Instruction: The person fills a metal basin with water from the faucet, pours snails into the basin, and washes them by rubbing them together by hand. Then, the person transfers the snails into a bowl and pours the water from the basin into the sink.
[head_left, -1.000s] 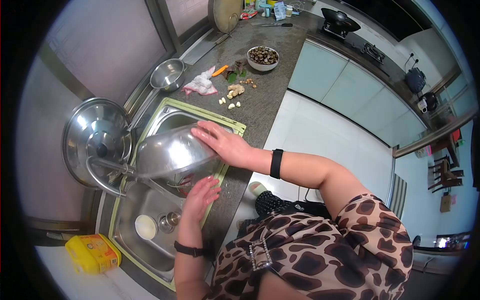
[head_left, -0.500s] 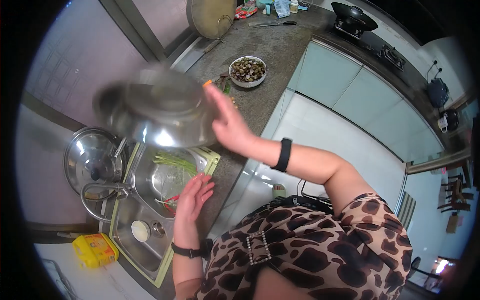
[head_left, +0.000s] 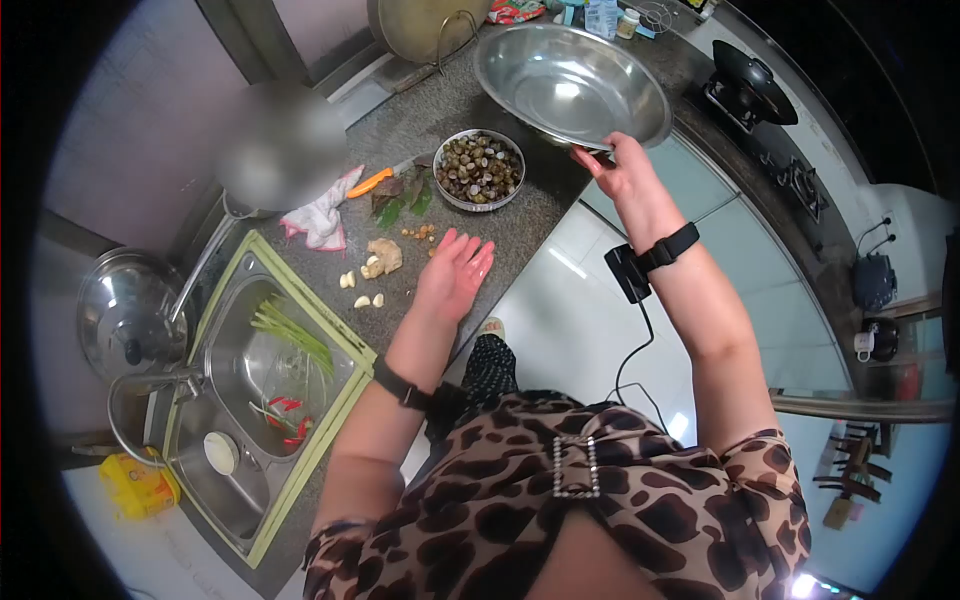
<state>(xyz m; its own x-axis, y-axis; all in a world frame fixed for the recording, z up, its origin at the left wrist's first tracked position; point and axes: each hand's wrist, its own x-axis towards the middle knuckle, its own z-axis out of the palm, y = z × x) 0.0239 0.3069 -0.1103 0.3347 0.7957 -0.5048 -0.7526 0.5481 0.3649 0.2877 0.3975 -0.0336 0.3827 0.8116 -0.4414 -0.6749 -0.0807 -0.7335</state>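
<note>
My right hand [head_left: 622, 178] grips the near rim of a wide stainless steel basin [head_left: 572, 82], held tilted above the back of the counter. The basin's inside shows and nothing lies in it. My left hand [head_left: 457, 272] hovers over the counter edge with fingers apart, holding nothing. Close to it are a piece of ginger [head_left: 384, 257], garlic cloves [head_left: 363, 301] and small brown bits. Beyond that hand stands a white bowl [head_left: 482, 207] full of snails [head_left: 478, 166], beside green leaves [head_left: 413, 197].
An orange-handled knife [head_left: 370, 183] and a cloth [head_left: 320, 217] lie left of the leaves. The double sink [head_left: 226, 345] holds green stalks [head_left: 292, 332], red peppers [head_left: 297, 430] and a white cup [head_left: 221, 453]. A pot lid [head_left: 130, 300] leans behind the faucet. A wok [head_left: 752, 85] sits far right.
My right hand has carried the basin from above the sink to the back right of the counter. My left hand has moved up from the sink's edge toward the ginger and garlic.
</note>
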